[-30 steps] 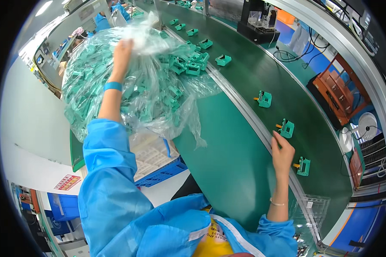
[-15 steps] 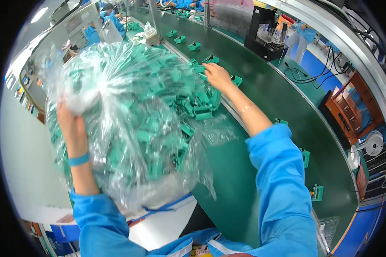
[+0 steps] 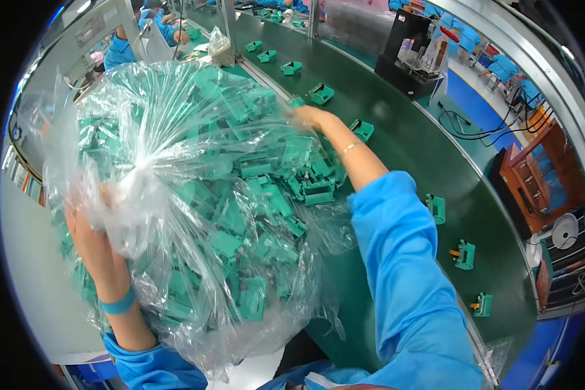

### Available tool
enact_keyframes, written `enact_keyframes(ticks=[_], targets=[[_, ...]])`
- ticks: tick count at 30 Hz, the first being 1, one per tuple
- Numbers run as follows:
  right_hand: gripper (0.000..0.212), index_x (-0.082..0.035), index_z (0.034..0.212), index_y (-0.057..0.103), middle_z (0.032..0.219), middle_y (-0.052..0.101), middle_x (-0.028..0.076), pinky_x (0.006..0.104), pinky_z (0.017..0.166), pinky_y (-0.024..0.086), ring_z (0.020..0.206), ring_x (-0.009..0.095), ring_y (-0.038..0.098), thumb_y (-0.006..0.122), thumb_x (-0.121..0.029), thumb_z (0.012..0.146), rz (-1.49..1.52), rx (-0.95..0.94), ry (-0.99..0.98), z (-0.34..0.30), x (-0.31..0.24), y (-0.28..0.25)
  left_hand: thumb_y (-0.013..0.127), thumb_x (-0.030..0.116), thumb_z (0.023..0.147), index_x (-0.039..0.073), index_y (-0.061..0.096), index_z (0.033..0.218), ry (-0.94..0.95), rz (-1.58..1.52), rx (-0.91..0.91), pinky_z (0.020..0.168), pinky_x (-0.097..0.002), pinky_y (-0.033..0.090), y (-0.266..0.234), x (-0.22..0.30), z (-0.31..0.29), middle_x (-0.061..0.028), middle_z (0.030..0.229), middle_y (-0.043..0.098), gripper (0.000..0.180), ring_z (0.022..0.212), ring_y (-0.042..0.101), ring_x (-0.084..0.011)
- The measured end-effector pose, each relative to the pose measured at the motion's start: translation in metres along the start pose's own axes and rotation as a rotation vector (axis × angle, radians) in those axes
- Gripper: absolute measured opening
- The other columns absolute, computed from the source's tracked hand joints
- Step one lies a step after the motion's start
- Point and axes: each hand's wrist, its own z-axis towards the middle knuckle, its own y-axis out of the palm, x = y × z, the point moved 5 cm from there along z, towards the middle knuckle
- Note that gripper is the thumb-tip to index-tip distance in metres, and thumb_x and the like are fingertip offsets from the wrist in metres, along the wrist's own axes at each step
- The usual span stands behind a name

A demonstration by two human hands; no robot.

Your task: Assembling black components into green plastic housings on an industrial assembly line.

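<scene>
A big clear plastic bag (image 3: 175,162) full of green plastic parts (image 3: 266,195) fills the left and middle of the view. My left hand (image 3: 94,244) grips the bag from underneath at its left side, partly hidden by the plastic. My right hand (image 3: 312,117) reaches over the bag's far side and rests on its upper edge beside the green conveyor belt (image 3: 396,149). Its fingers are hidden, so its hold on the bag is unclear.
Single green parts (image 3: 465,253) lie spaced along the belt, near and far. A black machine (image 3: 413,55) stands at the belt's far side. Other people in blue work further up the line. A brown cabinet (image 3: 533,175) stands at right.
The bag has been drawn closer and lifted, with its knotted plastic now bunched in front. My right hand has stayed on the bag's far edge, and my left hand has sunk lower under it.
</scene>
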Motion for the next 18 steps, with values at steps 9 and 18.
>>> enact_keyframes(ticks=[9,18], targets=[[0.036,0.000,0.090,0.053,0.077,0.058,0.011,0.0351,0.057,0.052,0.061,0.017,0.063,0.055,-0.036,0.097,0.357,-0.132,0.080,-0.217,-0.047,0.021,0.043,0.012,0.101,-0.004,0.043,0.141,-0.219,-0.380,0.193,0.107,-0.0378,0.042,0.006,0.003,0.006,-0.0148,0.137,0.053,0.044,0.125,0.053,-0.0245],[0.021,-0.007,0.091,0.069,0.083,0.067,0.017,0.0457,0.069,0.050,0.078,0.036,0.064,0.062,-0.026,0.090,0.008,0.082,-0.082,-0.327,-0.072,0.006,0.047,0.015,0.100,-0.004,0.050,0.134,-0.134,-0.309,0.101,0.101,-0.0364,0.045,0.023,0.006,0.002,-0.0138,0.130,0.057,0.039,0.119,0.056,-0.0228]])
